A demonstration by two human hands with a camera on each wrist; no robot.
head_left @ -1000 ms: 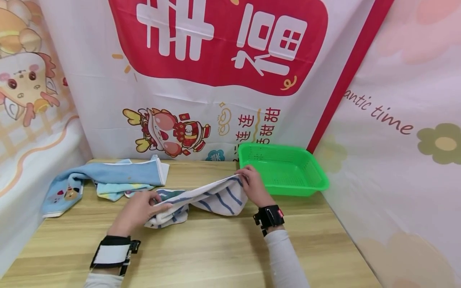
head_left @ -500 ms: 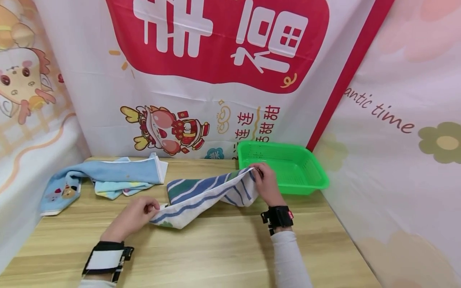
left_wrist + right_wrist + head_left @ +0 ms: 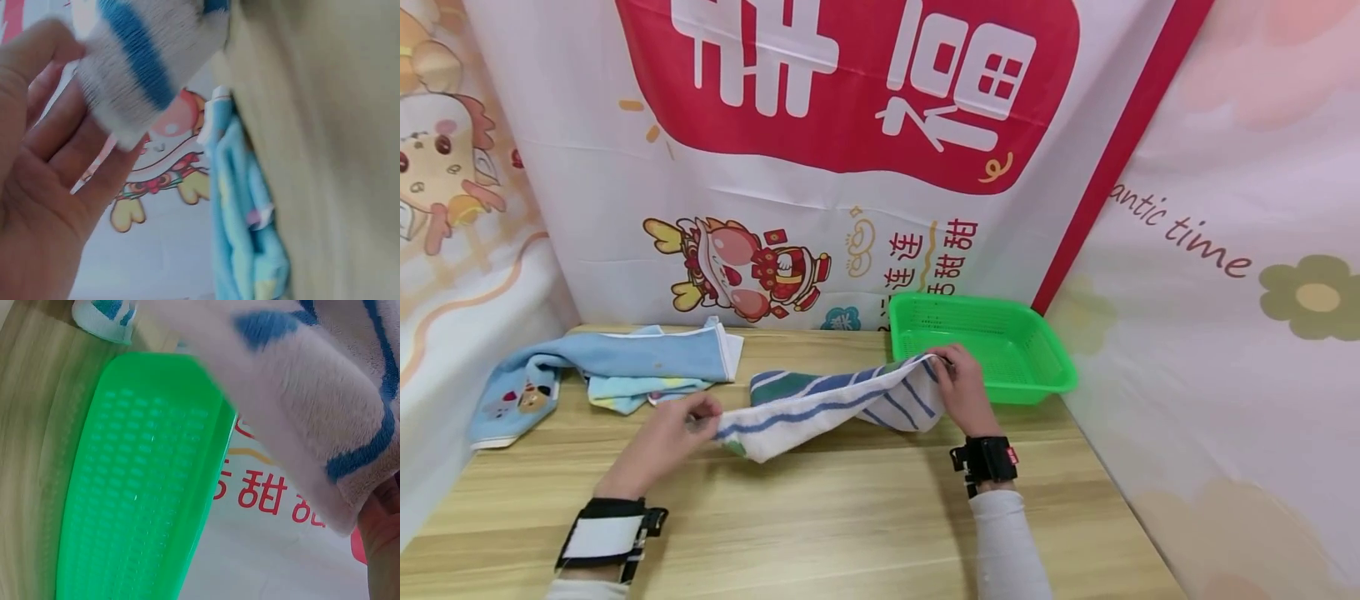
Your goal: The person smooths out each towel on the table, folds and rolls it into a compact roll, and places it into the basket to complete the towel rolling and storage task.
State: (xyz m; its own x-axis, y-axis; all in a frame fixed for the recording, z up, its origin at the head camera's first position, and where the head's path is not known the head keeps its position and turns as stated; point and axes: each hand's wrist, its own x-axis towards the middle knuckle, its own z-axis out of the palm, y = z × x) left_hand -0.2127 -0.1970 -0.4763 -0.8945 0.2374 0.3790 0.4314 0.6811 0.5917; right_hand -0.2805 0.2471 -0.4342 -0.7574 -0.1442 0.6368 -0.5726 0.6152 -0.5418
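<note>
A white towel with blue and green stripes [image 3: 820, 417] is stretched between both hands above the table, its near edge lifted and its far part folded behind. My left hand [image 3: 666, 437] pinches the towel's left corner; in the left wrist view the thumb and fingers hold the striped corner [image 3: 134, 69]. The right hand [image 3: 961, 387] pinches the towel's right corner, just in front of the green basket [image 3: 1060, 367]. In the right wrist view the towel [image 3: 312, 406] hangs across the top, and only part of the hand [image 3: 382, 537] shows at the right edge.
A light blue towel with cartoon prints [image 3: 640, 358] lies loosely folded at the back left of the wooden table [image 3: 820, 525]. The perforated green basket stands at the back right against the printed cloth wall [image 3: 850, 192]. Another printed cloth [image 3: 1210, 333] borders the right side.
The striped towel was bunched and is now pulled out lengthwise. My left hand has shifted left and the right hand right, each at a corner. The left corner rose slightly in the last half second.
</note>
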